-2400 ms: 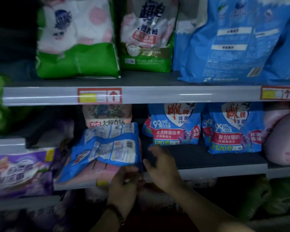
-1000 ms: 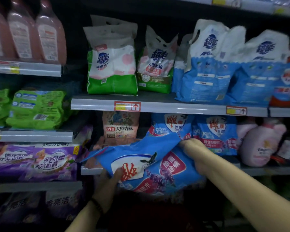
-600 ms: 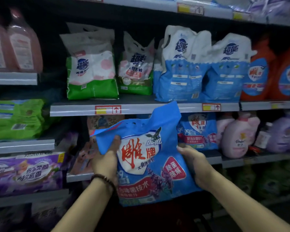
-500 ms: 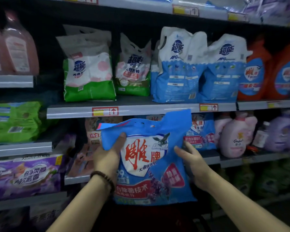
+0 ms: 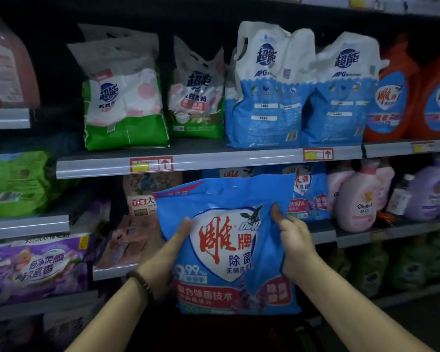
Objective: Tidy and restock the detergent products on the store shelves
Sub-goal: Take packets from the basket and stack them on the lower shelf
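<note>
I hold a blue detergent powder bag (image 5: pixel 224 247) upright in front of the middle shelf (image 5: pixel 323 231). It carries a white shield with red characters. My left hand (image 5: pixel 163 252) grips its left edge, thumb on the front. My right hand (image 5: pixel 292 247) pinches a fold of the bag on its right side. Behind it, matching blue bags (image 5: pixel 308 194) stand on the same shelf. A beige and pink soap pack (image 5: pixel 140 196) sits to the left, partly hidden by the bag.
The upper shelf (image 5: pixel 214 158) holds green-white bags (image 5: pixel 122 97), blue-white bags (image 5: pixel 269 90) and orange jugs (image 5: pixel 391 97). Pink softener bottles (image 5: pixel 358 196) and a purple one (image 5: pixel 427 194) stand at right. Green packs (image 5: pixel 15 184) and purple packs (image 5: pixel 36 268) fill the left shelves.
The blue bag was lifted off the shelf, turned face-forward and upright. My right hand has shifted from its side to pinching a fold near the front.
</note>
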